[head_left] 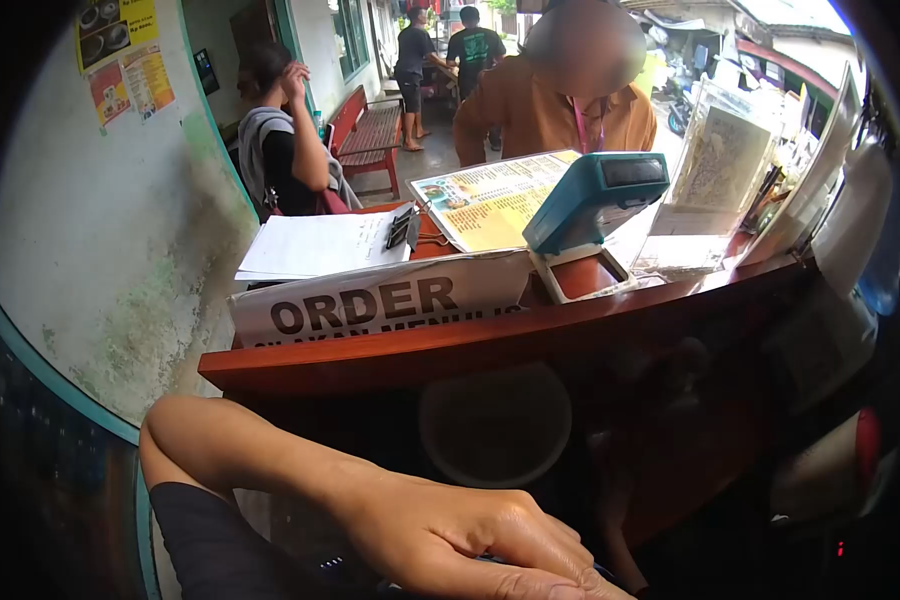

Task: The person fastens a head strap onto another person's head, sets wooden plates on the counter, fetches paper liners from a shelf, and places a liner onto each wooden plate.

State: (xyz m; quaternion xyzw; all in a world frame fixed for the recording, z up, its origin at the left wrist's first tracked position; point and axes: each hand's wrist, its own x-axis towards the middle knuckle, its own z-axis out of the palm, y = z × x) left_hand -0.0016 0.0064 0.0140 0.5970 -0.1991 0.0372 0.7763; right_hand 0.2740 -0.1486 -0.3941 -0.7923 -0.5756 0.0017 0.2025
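- My one bare left hand (440,525), fingers curled; its grip I cannot tell.
- One round pale tub (495,430), one teal plastic device (582,208).
- A red-brown wooden ledge (370,362) stands between.

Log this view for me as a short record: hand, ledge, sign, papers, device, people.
Hand: left hand, back up, below the ledge; whether it holds anything is unclear
Ledge: reddish-brown wooden ledge
Sign: ORDER sign, beyond the ledge, lower line partly hidden
Papers: white sheets with a black clip, left of the yellow printed menu
Device: teal device, right of the sign
People: one in a brown top across the counter; others behind
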